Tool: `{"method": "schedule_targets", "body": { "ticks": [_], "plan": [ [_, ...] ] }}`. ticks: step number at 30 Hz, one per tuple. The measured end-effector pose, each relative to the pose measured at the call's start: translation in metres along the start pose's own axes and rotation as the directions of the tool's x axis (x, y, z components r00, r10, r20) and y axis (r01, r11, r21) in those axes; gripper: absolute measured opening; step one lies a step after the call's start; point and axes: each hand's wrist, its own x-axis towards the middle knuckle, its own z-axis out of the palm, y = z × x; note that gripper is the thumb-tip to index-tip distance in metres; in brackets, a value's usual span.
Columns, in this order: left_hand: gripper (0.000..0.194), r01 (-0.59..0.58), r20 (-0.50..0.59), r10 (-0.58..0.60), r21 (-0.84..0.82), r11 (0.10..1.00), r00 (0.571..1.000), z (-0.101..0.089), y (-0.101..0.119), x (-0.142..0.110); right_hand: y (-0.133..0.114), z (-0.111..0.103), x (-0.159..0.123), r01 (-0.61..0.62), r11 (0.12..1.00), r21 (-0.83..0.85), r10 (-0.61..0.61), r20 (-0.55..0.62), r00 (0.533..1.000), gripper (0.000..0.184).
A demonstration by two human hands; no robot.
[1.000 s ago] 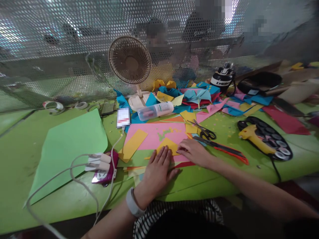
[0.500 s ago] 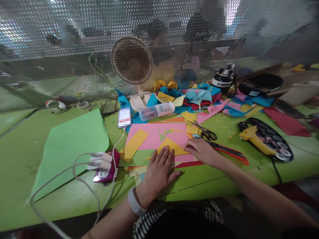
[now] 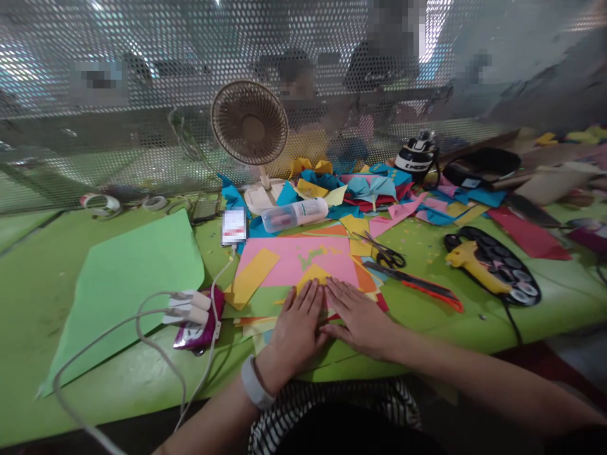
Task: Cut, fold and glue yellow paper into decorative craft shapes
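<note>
My left hand (image 3: pixel 296 325) lies flat and open on a stack of coloured paper at the table's near edge, fingers stretched forward. My right hand (image 3: pixel 358 316) rests flat beside it, fingers spread, the two hands touching side by side. Both fingertips reach a yellow paper piece (image 3: pixel 313 275) that lies on a pink sheet (image 3: pixel 294 258). A white band is on my left wrist. Neither hand holds anything.
Black-handled scissors (image 3: pixel 386 253) and an orange-edged tool (image 3: pixel 417 284) lie right of my hands. Further right a yellow glue gun (image 3: pixel 472 265) sits on a black tray. A light green sheet (image 3: pixel 128 278), a charger with cables (image 3: pixel 190 306), a fan (image 3: pixel 250 126) and paper scraps fill the table.
My right hand moved left and toward me from the yellow piece's right edge and now lies flat next to the left hand. The left hand stayed put.
</note>
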Motion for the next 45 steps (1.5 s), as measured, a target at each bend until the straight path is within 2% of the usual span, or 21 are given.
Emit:
{"method": "schedule_targets", "body": {
  "ticks": [15,21,29,33,38,41,43,45],
  "plan": [
    [0.074,0.013,0.001,-0.013,-0.022,1.000,1.000,0.007,0.000,-0.004,0.004,0.007,-0.006,0.045,0.995,-0.094,-0.047,-0.014,0.999,0.072],
    [0.076,-0.020,0.008,0.020,-0.027,0.999,1.000,0.002,-0.003,-0.005,0.003,0.002,-0.007,0.045,0.994,-0.101,-0.045,0.009,0.999,0.080],
    [0.087,0.027,-0.040,-0.026,0.028,0.999,0.999,-0.017,-0.027,-0.034,0.006,-0.004,-0.021,0.014,0.992,-0.122,-0.011,0.021,1.000,0.083],
    [0.088,0.061,-0.052,-0.058,0.062,0.996,0.997,-0.018,-0.034,-0.047,0.015,-0.002,-0.036,-0.038,0.988,-0.150,0.036,-0.017,0.999,0.082],
    [0.087,0.078,-0.023,-0.076,0.101,0.992,0.997,-0.020,-0.041,-0.059,0.020,-0.001,-0.042,-0.017,0.978,-0.206,0.012,-0.022,1.000,0.079],
    [0.084,0.103,-0.018,-0.102,0.086,0.991,0.995,-0.031,-0.035,-0.052,0.019,-0.001,-0.041,-0.023,0.973,-0.229,0.022,-0.008,1.000,0.079],
    [0.077,0.173,-0.115,-0.164,0.066,0.983,0.980,-0.042,-0.023,-0.035,0.018,-0.001,-0.040,-0.023,0.970,-0.241,0.024,0.002,1.000,0.079],
    [0.060,0.193,-0.175,-0.191,-0.004,0.981,0.966,-0.051,-0.008,-0.011,0.017,-0.001,-0.040,-0.019,0.968,-0.250,0.020,0.002,1.000,0.079]
  ]
}}
